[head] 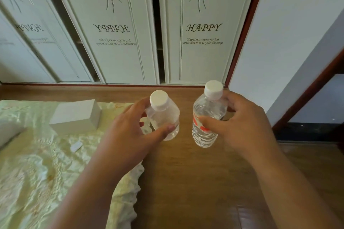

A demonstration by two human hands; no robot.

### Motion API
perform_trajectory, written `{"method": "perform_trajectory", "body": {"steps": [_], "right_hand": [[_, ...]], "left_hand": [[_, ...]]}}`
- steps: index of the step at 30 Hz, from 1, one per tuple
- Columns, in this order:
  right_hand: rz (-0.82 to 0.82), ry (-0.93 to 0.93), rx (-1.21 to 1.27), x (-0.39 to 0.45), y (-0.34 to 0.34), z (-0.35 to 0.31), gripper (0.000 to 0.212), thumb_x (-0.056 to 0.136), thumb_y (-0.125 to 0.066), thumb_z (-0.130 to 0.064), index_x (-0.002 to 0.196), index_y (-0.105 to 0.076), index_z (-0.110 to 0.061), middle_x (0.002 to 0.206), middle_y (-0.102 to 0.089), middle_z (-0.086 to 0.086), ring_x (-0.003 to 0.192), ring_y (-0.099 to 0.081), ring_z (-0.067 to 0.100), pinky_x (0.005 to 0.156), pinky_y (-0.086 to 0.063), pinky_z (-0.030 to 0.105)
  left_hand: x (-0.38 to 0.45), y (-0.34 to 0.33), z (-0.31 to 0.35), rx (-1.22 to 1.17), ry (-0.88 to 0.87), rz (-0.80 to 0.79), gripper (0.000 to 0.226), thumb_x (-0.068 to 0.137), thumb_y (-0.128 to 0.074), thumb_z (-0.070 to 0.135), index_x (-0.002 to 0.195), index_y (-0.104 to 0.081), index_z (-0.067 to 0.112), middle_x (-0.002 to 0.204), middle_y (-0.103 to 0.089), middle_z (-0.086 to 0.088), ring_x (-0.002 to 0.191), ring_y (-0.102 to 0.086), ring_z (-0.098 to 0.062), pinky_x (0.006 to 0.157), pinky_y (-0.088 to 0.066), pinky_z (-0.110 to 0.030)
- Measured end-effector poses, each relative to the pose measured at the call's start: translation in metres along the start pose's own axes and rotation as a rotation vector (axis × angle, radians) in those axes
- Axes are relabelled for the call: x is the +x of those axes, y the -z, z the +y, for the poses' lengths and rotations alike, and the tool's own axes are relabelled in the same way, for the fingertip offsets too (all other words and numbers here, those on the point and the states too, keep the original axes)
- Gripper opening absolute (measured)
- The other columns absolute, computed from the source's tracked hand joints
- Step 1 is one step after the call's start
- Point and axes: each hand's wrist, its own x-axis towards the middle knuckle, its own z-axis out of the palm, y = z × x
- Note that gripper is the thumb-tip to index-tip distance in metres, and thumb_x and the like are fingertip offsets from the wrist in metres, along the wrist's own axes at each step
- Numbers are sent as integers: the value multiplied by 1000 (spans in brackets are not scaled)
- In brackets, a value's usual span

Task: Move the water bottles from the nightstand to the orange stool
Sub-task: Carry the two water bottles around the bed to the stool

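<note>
While gripped, each bottle fills its grip

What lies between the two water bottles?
Nothing: in the head view, only bare wooden surface shows between the left bottle and the right bottle, each held by one hand.

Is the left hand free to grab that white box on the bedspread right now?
Probably not: the left hand is wrapped around a water bottle. The white box lies unobstructed just to its left, but the grip is occupied.
</note>
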Motion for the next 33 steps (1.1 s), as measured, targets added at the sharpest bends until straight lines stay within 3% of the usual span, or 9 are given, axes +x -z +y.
{"method": "perform_trajectory", "body": {"steps": [5,9,17,22,30,33], "right_hand": [[-26,12,16,35,17,27,72,68,-81,-59,133,-53,-44,114,-59,-28,96,-61,1,77,-45,20],[-33,-1,13,59,21,43,71,68,-79,-60,131,-53,-44,111,-56,-30,96,-62,1,76,-44,19],[-11,-87,-14,117,3,68,70,68,-79,-60,130,-51,-46,109,-56,-31,96,-60,0,76,-46,17],[25,-145,7,169,-14,60,60,68,-81,-57,118,-49,-51,97,-50,-43,87,-56,-12,67,-37,9],[111,-191,23,254,-61,25,53,67,-79,-58,110,-48,-53,91,-49,-46,83,-58,-12,64,-36,6],[74,-211,44,273,-81,22,53,67,-81,-55,110,-50,-53,92,-55,-44,88,-60,-11,67,-37,8]], "left_hand": [[28,-29,18,-16,25,9,88,62,-63,78,140,-41,45,130,-54,22,102,-59,-3,81,-46,-25],[57,-47,23,-16,19,-36,85,65,-65,75,140,-41,44,130,-54,23,105,-57,-3,83,-46,-23],[137,-71,13,-53,4,-105,85,64,-64,75,140,-36,48,123,-47,30,94,-54,4,72,-39,-11],[213,-69,-8,-78,-52,-163,85,64,-65,75,139,-37,46,134,-52,23,102,-57,-2,76,-44,-19],[323,-36,-42,-92,-123,-196,82,68,-68,71,139,-37,47,133,-53,23,106,-57,-3,82,-44,-22],[348,-32,-61,-101,-121,-189,81,69,-70,68,140,-39,43,132,-54,22,106,-56,-3,83,-44,-22]]}}
